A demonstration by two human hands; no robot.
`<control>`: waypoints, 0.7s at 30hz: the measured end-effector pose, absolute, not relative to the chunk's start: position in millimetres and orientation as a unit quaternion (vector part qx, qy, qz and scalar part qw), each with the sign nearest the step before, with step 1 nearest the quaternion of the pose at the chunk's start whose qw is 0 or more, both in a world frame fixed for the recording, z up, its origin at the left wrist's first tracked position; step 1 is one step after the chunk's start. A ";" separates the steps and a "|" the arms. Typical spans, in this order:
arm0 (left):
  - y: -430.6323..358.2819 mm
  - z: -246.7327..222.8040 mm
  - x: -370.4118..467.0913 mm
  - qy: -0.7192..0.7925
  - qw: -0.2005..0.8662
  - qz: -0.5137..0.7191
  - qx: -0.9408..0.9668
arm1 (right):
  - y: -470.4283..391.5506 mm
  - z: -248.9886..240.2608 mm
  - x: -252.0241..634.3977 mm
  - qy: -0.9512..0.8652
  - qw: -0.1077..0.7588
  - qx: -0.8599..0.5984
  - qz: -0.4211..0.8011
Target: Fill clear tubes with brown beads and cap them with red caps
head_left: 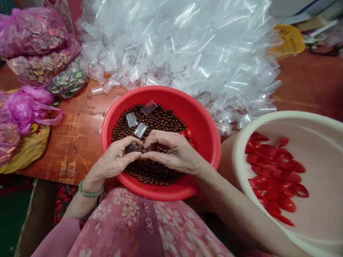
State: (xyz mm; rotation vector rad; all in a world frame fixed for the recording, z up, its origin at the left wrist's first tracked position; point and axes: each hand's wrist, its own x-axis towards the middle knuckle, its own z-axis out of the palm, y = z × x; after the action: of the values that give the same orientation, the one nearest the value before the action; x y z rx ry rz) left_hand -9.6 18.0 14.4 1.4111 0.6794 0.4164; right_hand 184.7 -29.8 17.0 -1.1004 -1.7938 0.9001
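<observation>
Both my hands meet over a red basin [211,142] full of small brown beads [158,123]. My left hand [116,157] pinches a small clear plastic piece [132,148] between thumb and fingers, with some brown beads at it. The fingertips of my right hand [171,151] touch the right end of that piece, thumb and forefinger closed together; what they hold, if anything, is hidden. Clear flat plastic pieces [132,120] lie on the beads just beyond my hands. Several shiny red balls [189,134] rest at the basin's right side.
A large heap of clear plastic pieces [182,46] rises behind the basin. A cream tub [241,160] with red plastic parts [278,171] stands at the right. Filled pink bags [37,32] sit at the left. A yellow basket [291,40] is at the back right.
</observation>
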 end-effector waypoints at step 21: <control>22.8 22.1 -5.8 0.315 0.653 0.273 0.632 | -74.3 31.9 268.4 -0.603 0.084 -0.770 0.193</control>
State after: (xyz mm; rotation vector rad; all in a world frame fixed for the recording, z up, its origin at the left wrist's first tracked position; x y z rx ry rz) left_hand -5.8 22.8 22.1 1.4350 0.7152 0.6203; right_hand 268.4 -74.3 31.9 -2.2961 -1.7992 0.5748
